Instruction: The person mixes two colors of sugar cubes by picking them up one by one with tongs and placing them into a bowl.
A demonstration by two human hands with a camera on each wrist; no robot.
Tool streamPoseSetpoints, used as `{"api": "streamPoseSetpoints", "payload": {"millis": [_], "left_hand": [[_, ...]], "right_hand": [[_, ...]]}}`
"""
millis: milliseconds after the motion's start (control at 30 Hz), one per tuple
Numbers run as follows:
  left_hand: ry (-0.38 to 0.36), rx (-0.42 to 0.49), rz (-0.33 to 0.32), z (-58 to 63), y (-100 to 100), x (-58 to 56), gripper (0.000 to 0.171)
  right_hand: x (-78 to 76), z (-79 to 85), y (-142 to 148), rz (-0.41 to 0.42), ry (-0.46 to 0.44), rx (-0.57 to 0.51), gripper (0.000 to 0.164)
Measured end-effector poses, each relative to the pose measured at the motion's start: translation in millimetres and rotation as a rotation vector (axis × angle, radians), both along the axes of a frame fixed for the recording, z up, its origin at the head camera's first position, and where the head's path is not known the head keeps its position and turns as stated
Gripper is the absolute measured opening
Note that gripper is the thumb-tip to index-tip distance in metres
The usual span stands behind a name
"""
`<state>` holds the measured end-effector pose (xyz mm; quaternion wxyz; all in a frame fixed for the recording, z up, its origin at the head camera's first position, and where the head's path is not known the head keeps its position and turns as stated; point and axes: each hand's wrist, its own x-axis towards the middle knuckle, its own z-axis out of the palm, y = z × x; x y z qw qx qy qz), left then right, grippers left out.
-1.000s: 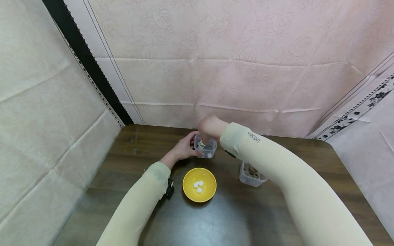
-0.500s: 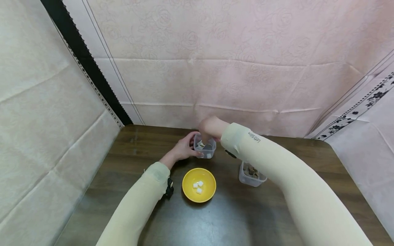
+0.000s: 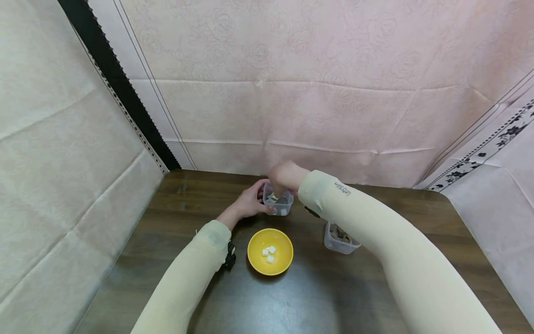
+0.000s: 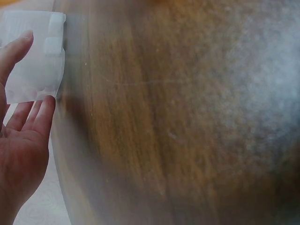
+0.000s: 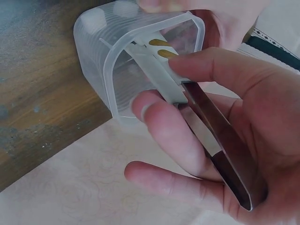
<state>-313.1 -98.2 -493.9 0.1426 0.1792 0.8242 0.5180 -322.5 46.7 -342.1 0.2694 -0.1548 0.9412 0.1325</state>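
Note:
At the back of the table my left hand point(image 3: 249, 202) grips a clear plastic container point(image 3: 284, 209) from its left side, thumb and fingers on opposite walls. In the right wrist view, the container tilts with its mouth toward my right hand point(image 5: 276, 108). That hand pinches metal tweezers point(image 5: 224, 125) with pale, flat tips reaching inside the container. Whether the tips hold anything is unclear. White cubes point(image 5: 93, 19) show through the far end of the container. Nearer me stands a yellow bowl point(image 3: 255, 260) with three white cubes point(image 3: 270, 259) inside.
A second clear container point(image 3: 340, 245) with brown pieces stands under my right forearm, partly covered by it. The brown wooden table point(image 3: 167, 260) meets a pale patterned cloth point(image 3: 333, 106) at its back edge. More cloth hangs on both sides.
My right hand and forearm have dipped slightly at the container's mouth. The left hand, container and yellow bowl stay where they were.

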Motion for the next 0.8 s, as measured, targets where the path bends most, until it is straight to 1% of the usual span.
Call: {"api": "streamPoseSetpoints", "payload": {"millis": [200,300,467,567,667,800], "left_hand": [[-0.001,-0.006,0.009,-0.7,0.5,-1.0,0.087],[-0.005,-0.005,0.011,-0.6,0.3,-0.6,0.087],[-0.011,0.003,0.010,1.1,-0.1,0.8,0.087],[-0.012,0.004,0.013,1.4,-0.3,1.0,0.087],[-0.009,0.007,0.016,0.8,-0.4,0.9,0.086],[-0.007,0.012,0.015,-0.4,-0.7,0.2,0.085]], "right_hand": [[-1.3,2.4,2.3,0.005,-0.018,0.008,0.026],[0.2,6.1,6.2,0.009,-0.010,-0.023,0.024],[3.6,14.4,18.0,0.058,0.019,-0.071,0.017],[4.3,20.0,24.5,0.088,0.037,-0.083,0.016],[5.6,25.6,29.0,0.114,0.046,-0.067,0.022],[9.6,31.8,34.2,0.180,0.070,-0.015,0.033]]}}
